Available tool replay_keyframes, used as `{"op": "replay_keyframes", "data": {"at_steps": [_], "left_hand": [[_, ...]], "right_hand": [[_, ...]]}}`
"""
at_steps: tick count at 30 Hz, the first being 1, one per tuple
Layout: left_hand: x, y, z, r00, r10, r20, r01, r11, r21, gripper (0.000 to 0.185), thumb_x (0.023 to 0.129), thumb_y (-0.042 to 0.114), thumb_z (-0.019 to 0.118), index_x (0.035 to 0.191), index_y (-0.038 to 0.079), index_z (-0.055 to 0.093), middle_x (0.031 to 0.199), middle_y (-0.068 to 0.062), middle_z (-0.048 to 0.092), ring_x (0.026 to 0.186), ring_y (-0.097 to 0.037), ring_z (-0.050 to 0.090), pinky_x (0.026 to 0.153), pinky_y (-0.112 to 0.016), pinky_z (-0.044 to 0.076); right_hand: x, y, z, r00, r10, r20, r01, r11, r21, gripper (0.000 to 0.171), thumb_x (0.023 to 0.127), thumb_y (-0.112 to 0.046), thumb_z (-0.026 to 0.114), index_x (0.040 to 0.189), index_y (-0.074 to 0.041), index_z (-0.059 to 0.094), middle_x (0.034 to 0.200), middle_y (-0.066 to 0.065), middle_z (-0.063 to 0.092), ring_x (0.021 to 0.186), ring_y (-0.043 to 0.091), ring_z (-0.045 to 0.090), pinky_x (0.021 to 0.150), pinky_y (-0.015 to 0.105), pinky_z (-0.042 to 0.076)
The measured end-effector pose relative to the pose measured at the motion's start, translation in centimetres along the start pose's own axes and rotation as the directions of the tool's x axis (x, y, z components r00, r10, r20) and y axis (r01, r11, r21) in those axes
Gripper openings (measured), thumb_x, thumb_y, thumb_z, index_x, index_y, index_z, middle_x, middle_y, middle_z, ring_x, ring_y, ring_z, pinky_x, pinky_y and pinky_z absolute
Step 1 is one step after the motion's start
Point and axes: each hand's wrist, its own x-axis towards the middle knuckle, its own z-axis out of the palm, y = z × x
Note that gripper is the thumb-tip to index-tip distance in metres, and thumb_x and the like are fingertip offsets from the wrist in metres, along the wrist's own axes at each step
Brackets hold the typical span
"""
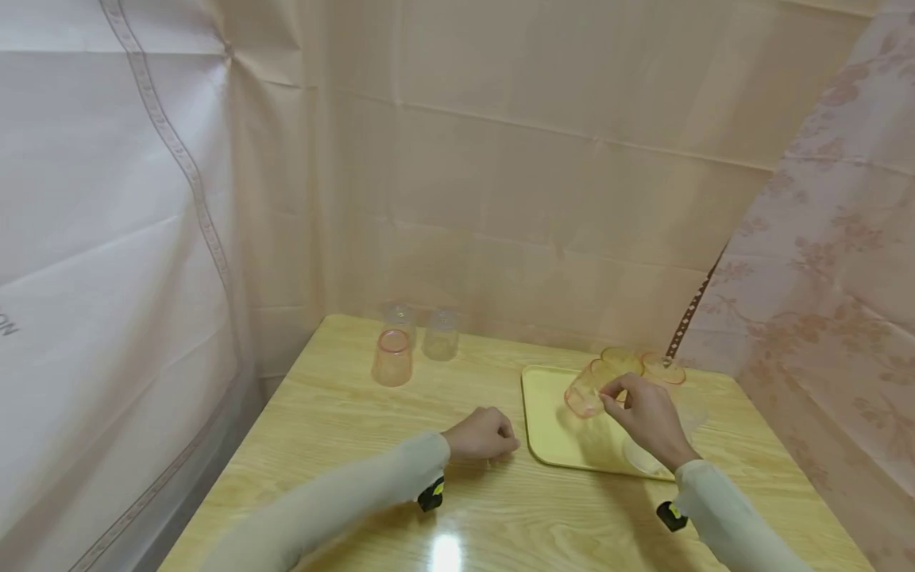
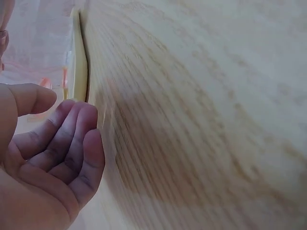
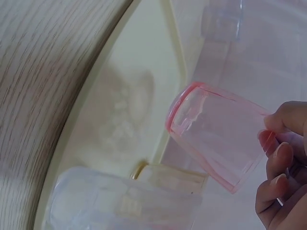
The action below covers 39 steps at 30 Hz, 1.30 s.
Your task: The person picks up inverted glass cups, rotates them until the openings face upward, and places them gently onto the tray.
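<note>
Over the yellow tray (image 1: 546,429), my right hand (image 1: 646,421) pinches a transparent pink cup (image 3: 220,134) between thumb and fingers at one end. The cup is tilted, its thick pink ring pointing away from the hand, toward the tray. Beside it are a yellow cup (image 3: 180,179) and a clear cup (image 3: 105,194), partly hidden by the hand in the head view. Another cup with an orange ring (image 1: 663,369) shows behind the hand. Left of the tray, my left hand (image 1: 482,434) rests at the wooden table, fingers loosely curled around nothing.
At the table's back left stand a pink cup (image 1: 392,365) and two clear cups, one (image 1: 441,338) beside it and one (image 1: 400,315) behind it. Hanging sheets (image 1: 500,175) enclose the table at the back and both sides.
</note>
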Motion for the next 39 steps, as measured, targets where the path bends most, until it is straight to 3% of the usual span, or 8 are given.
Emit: {"op": "replay_keyframes", "data": {"at_steps": [9, 15, 21, 31, 39], "left_hand": [[1.3, -0.2, 0.8, 0.999, 0.018, -0.045, -0.010, 0.987, 0.160, 0.035, 0.099, 0.018, 0.066, 0.065, 0.013, 0.066, 0.055, 0.005, 0.062, 0.044, -0.006, 0.053, 0.046, -0.021, 0.041], [2.1, 0.2, 1.2, 0.998, 0.029, -0.064, -0.016, 0.979, 0.203, 0.053, 0.097, 0.017, 0.068, 0.050, 0.017, 0.044, 0.041, 0.010, 0.043, 0.036, -0.003, 0.032, 0.040, -0.019, 0.028], [2.8, 0.6, 1.6, 0.996, 0.035, -0.080, -0.012, 0.963, 0.270, 0.056, 0.095, 0.022, 0.070, 0.047, 0.020, 0.041, 0.040, 0.012, 0.030, 0.036, -0.002, 0.024, 0.038, -0.018, 0.022], [3.3, 0.9, 2.2, 0.994, 0.031, -0.100, -0.004, 0.965, 0.261, 0.057, 0.092, 0.017, 0.071, 0.046, 0.020, 0.038, 0.039, 0.012, 0.028, 0.036, -0.001, 0.022, 0.038, -0.018, 0.020], [3.5, 0.9, 2.5, 0.995, 0.012, -0.102, 0.012, 0.973, 0.232, 0.059, 0.095, 0.019, 0.071, 0.046, 0.019, 0.038, 0.040, 0.011, 0.028, 0.036, -0.002, 0.022, 0.038, -0.018, 0.021]], "right_hand": [[0.1, 0.5, -0.1, 1.000, -0.019, 0.009, 0.019, 0.998, -0.064, 0.011, 0.094, -0.017, 0.074, 0.095, -0.007, 0.074, 0.091, 0.000, 0.070, 0.073, 0.015, 0.061, 0.062, 0.036, 0.050], [0.1, 1.2, 0.0, 1.000, -0.015, 0.011, 0.016, 0.996, -0.093, 0.009, 0.093, -0.016, 0.075, 0.093, -0.007, 0.073, 0.090, 0.000, 0.069, 0.074, 0.018, 0.064, 0.063, 0.040, 0.053], [-0.1, 1.7, 0.1, 0.999, 0.001, 0.032, 0.002, 0.995, -0.104, 0.007, 0.092, -0.015, 0.075, 0.093, -0.008, 0.073, 0.090, 0.000, 0.069, 0.070, 0.014, 0.059, 0.060, 0.036, 0.049], [-0.5, 2.5, 0.2, 0.999, 0.000, 0.051, 0.007, 0.991, -0.137, 0.006, 0.088, -0.009, 0.077, 0.092, -0.012, 0.073, 0.090, 0.001, 0.070, 0.077, 0.023, 0.067, 0.064, 0.046, 0.054], [-0.7, 3.0, 0.4, 0.997, 0.004, 0.074, 0.008, 0.986, -0.169, 0.007, 0.088, -0.011, 0.079, 0.092, -0.013, 0.073, 0.089, -0.001, 0.068, 0.075, 0.022, 0.066, 0.061, 0.043, 0.053]]}}
